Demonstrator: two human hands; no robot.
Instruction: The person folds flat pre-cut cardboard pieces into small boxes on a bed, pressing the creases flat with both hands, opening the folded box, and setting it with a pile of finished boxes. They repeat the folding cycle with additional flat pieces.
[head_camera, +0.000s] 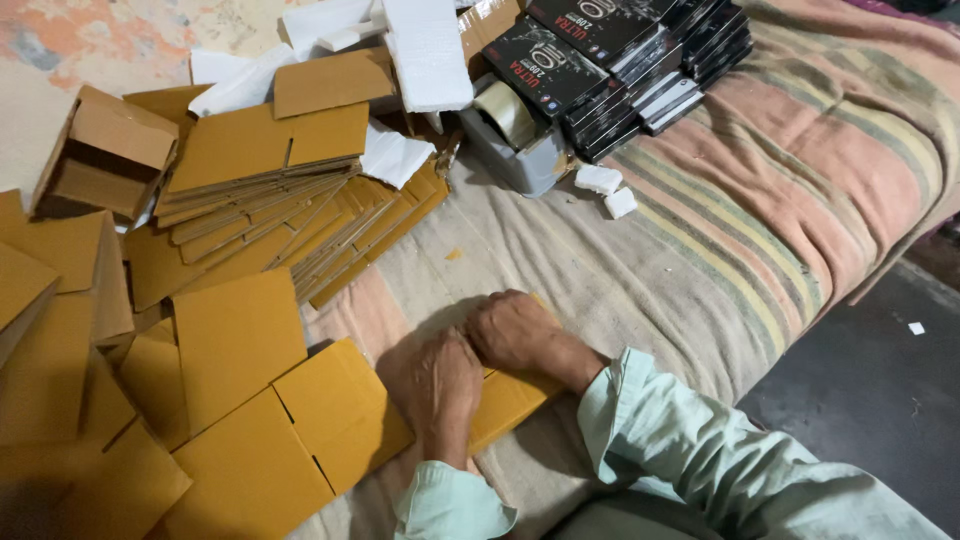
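I read the flattened cardboard box (505, 400) under both hands as light, stiff along its panels and pliant at the creases; grip it by the edges. My left hand (440, 385) and right hand (515, 330) press flat on it, fingers curled, gripping nothing

You were in a home packing spot: a striped bedcover (760, 190) held flat cardboard cartons (250, 160), stacked black boxes (620, 60) and a tape dispenser (515, 135).

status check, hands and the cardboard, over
Left hand and right hand both pressing flat on a folded cardboard box. Box lies on the striped blanket. Nothing in the way.
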